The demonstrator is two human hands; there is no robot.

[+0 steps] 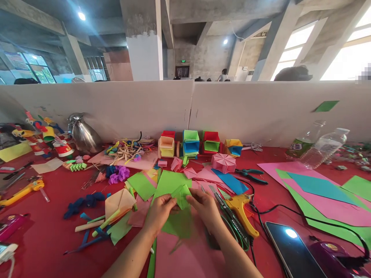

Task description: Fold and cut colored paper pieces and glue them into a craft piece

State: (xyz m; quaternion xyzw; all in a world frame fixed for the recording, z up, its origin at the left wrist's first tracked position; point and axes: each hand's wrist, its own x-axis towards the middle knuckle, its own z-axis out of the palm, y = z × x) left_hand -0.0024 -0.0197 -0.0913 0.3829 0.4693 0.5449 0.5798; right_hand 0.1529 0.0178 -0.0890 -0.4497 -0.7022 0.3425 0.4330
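Between my two hands is a small folded piece of green paper (182, 196), raised a little over the work surface. My left hand (161, 210) pinches its left edge between thumb and fingers. On the opposite edge, my right hand (205, 206) grips it the same way. Beneath lie a larger green sheet (174, 178) and a pink sheet (185, 258). Just right of my right hand are a utility knife (228, 212) and a yellow glue gun (242, 212).
Folded paper boxes (190, 143) stand along the white partition (130, 112). A steel jug (84, 133) is back left, plastic bottles (326, 148) back right. Pliers (252, 174), a phone (292, 247) and a black cable (290, 208) lie on the right of the red table (55, 216).
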